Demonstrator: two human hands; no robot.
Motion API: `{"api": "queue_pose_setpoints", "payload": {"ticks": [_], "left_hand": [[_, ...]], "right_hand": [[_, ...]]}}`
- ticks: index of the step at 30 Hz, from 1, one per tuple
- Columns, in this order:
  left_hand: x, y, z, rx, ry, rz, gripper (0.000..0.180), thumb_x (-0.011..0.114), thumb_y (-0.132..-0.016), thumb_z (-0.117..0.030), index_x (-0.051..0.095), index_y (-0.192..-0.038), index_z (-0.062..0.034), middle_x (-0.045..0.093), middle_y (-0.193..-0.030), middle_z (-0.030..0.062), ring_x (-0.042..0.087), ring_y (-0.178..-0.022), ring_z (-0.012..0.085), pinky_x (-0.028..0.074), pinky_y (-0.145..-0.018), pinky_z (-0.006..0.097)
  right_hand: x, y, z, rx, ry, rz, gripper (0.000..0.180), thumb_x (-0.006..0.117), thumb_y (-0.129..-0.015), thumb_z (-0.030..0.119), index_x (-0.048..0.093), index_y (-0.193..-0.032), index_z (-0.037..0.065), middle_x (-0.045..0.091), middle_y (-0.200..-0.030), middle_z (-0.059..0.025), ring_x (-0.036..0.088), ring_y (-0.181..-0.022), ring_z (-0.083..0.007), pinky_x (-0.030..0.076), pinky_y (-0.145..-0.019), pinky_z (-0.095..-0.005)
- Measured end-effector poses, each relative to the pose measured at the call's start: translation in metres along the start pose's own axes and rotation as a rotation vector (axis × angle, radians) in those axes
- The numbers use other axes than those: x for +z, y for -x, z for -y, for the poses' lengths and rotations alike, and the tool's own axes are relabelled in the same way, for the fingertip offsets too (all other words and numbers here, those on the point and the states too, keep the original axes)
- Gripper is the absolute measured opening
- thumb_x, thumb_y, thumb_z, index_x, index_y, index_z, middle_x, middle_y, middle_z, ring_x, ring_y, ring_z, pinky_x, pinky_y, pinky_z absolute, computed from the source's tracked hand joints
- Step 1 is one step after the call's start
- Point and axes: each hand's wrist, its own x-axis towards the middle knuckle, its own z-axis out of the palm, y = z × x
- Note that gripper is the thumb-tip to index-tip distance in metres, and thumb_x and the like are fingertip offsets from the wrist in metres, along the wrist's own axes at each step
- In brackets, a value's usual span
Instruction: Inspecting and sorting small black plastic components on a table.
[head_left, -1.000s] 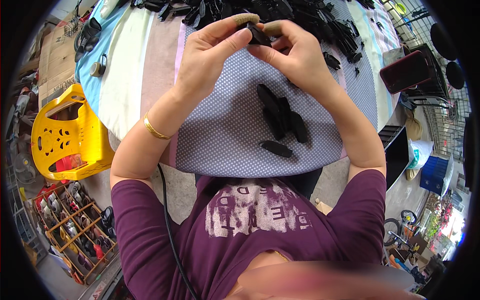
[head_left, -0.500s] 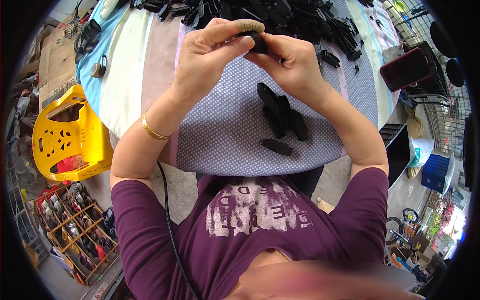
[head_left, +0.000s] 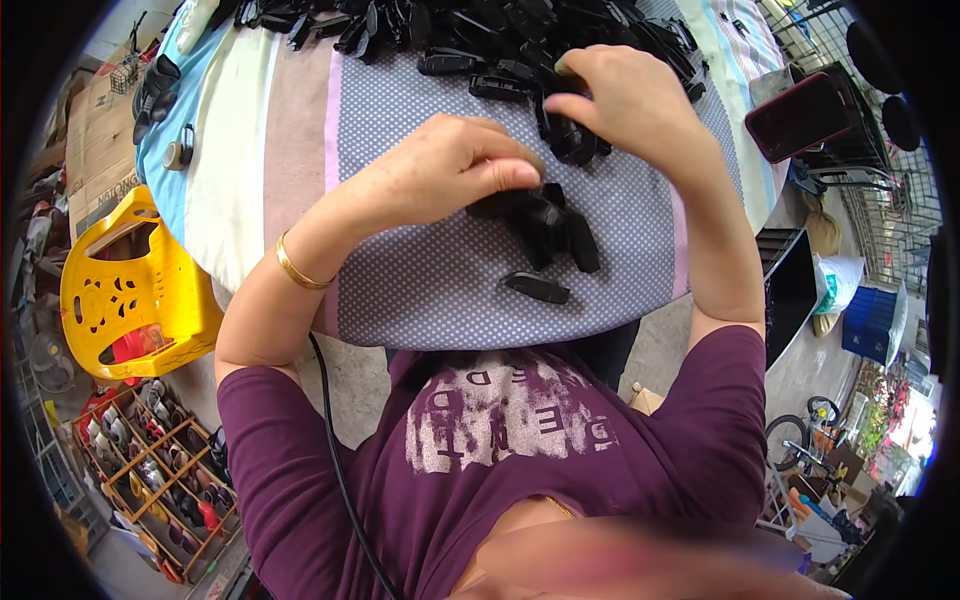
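Left hand (head_left: pixel 455 170): Thumb and fingers drawn together over a small cluster (head_left: pixel 555 235) of black pieces; whether one is pinched beneath them cannot be told.
Right hand (head_left: pixel 630 100): Well apart from the left and farther out, thumb and forefinger parted over the near side of a broad black heap (head_left: pixel 460 63).
Small cluster: Under and just right of the left fingertips, its pieces leaning on one another; a brush from that hand could plausibly topple the stack.
Heap: Spread beyond both hands, its pieces tangled; pulling one from under the right fingers might drag neighbours along and mix them into the cluster.
Loose piece (head_left: pixel 537 287): Alone on the dotted cloth (head_left: pixel 420 300), nearer the wearer than either hand; a sweeping left wrist or sleeve could push it over the table's rounded edge.
Grip: Slim, dark and alike, the pieces look easy to fumble or confuse.
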Motion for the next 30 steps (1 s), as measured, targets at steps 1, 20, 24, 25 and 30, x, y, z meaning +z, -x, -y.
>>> {"api": "queue_pose_setpoints", "payload": {"ticks": [1,20,24,25,30], "left_hand": [[0.000,-0.003,0.001,-0.071,0.061,-0.009,0.026,0.067,-0.078,-0.023,0.066,-0.094,-0.0022,0.063,-0.081,0.0130,0.060,-0.067,0.0206,0.048,-0.061,0.029],[-0.008,-0.024,0.032,0.039,0.012,-0.433,0.029,0.064,-0.072,-0.002,0.059,-0.101,-0.0004,0.057,-0.088,0.0021,0.055,-0.074,0.0064,0.047,-0.068,0.021],[-0.008,-0.024,0.024,-0.052,0.430,-0.450,0.031,0.066,-0.077,-0.004,0.058,-0.106,0.0009,0.062,-0.094,0.0054,0.059,-0.083,0.0098,0.048,-0.076,0.021],[-0.008,-0.025,0.027,-0.051,0.430,-0.452,0.031,0.066,-0.077,-0.004,0.058,-0.106,0.0009,0.062,-0.094,0.0054,0.059,-0.083,0.0098,0.048,-0.076,0.021],[-0.003,-0.024,0.037,-0.020,0.817,-0.379,0.035,0.065,-0.081,-0.005,0.055,-0.114,0.0014,0.062,-0.095,0.0060,0.059,-0.089,0.0121,0.048,-0.080,0.024]], "right_hand": [[0.003,-0.002,-0.001,0.006,-0.001,0.000,0.033,0.067,-0.074,0.032,0.064,-0.092,0.005,0.064,-0.078,-0.0102,0.063,-0.074,-0.0270,0.050,-0.066,-0.0356],[-0.010,0.012,-0.012,-0.213,-0.237,0.104,0.027,0.072,-0.068,0.011,0.066,-0.094,0.004,0.059,-0.084,-0.0062,0.059,-0.076,-0.0225,0.048,-0.068,-0.0304],[-0.007,0.000,-0.019,-0.103,-0.442,-0.072,0.026,0.067,-0.078,0.016,0.066,-0.100,0.004,0.061,-0.074,-0.0066,0.058,-0.065,-0.0150,0.047,-0.061,-0.0245],[-0.002,-0.001,-0.018,-0.104,-0.441,-0.072,0.026,0.067,-0.078,0.016,0.066,-0.100,0.004,0.061,-0.074,-0.0066,0.058,-0.065,-0.0150,0.047,-0.061,-0.0245],[0.012,-0.004,-0.001,0.021,-0.817,-0.106,0.037,0.064,-0.083,0.014,0.056,-0.117,0.004,0.063,-0.082,-0.0051,0.060,-0.075,-0.0103,0.048,-0.067,-0.0208]]}}
